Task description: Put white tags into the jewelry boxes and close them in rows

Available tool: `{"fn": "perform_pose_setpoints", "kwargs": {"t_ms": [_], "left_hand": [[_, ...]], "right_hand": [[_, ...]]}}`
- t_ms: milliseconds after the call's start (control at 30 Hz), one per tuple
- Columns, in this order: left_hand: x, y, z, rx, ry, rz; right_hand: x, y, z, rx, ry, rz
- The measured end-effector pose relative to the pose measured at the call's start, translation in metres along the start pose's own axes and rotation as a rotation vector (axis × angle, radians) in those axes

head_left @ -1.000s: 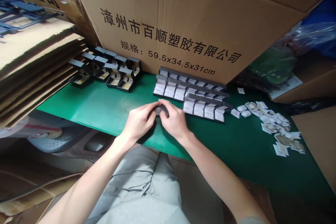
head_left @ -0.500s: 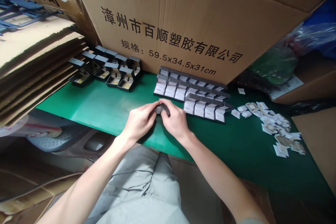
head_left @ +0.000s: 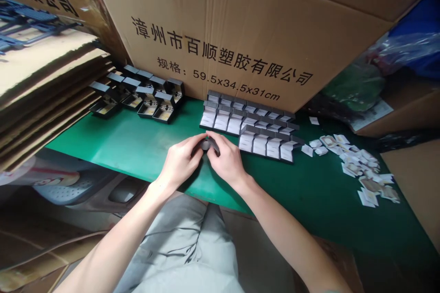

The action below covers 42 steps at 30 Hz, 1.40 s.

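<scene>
My left hand (head_left: 180,159) and my right hand (head_left: 225,160) meet over the green table (head_left: 130,142), both pinched round one small dark grey box (head_left: 207,144). Most of that box is hidden by my fingers. Just beyond it stand rows of open grey boxes with white inserts (head_left: 250,126). Further left sits a cluster of open black boxes without inserts (head_left: 140,96).
A big printed carton (head_left: 240,32) walls off the back of the table. Stacked flat cardboard sheets (head_left: 41,87) overhang the left side. Loose white insert cards (head_left: 357,165) lie scattered on the right. My lap in grey trousers (head_left: 185,247) is below the table edge.
Both hands stay closed on the small box at the same spot, with only slight finger shifts. The view has tilted a little.
</scene>
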State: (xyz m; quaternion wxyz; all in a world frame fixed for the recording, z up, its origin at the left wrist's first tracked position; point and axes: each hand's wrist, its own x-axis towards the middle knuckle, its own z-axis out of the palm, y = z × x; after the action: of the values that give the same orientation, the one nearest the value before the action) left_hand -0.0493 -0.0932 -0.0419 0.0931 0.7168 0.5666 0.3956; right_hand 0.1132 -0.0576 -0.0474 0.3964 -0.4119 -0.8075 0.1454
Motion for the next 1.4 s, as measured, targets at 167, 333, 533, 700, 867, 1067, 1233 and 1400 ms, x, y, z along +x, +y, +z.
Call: {"fn": "perform_pose_setpoints", "kwargs": {"t_ms": [167,333,533,700,867,1067,1233,1400], "left_hand": [[0.0002,-0.0016,-0.0010,-0.019,-0.023,0.020],[-0.0010,-0.0043,-0.0014,-0.017,-0.051,0.024],[-0.0019,-0.0057,-0.0006,-0.007,-0.031,0.038],[-0.0015,-0.0036,-0.0007,0.001,-0.032,0.022],[-0.0006,-0.0025,-0.0002,-0.013,-0.008,0.029],[-0.0002,-0.0029,-0.0001,-0.019,0.009,0.044],[-0.0018,-0.0044,-0.0002,-0.026,-0.004,0.054],[-0.0022,-0.0040,-0.0008,-0.026,-0.003,0.051]], "right_hand": [[0.0007,0.0016,0.0026,0.032,-0.005,0.003],[0.0011,0.0019,0.0025,0.040,-0.010,0.057],[0.0018,-0.0018,-0.0010,0.057,-0.040,0.135],[0.0023,-0.0020,-0.0015,0.066,-0.053,0.176],[0.0013,-0.0003,0.0002,0.057,-0.032,0.154],[0.0012,0.0005,-0.0007,0.086,-0.012,0.082],[0.0023,-0.0017,-0.0035,0.082,-0.030,0.120],[0.0031,-0.0051,-0.0060,0.082,-0.045,0.167]]}}
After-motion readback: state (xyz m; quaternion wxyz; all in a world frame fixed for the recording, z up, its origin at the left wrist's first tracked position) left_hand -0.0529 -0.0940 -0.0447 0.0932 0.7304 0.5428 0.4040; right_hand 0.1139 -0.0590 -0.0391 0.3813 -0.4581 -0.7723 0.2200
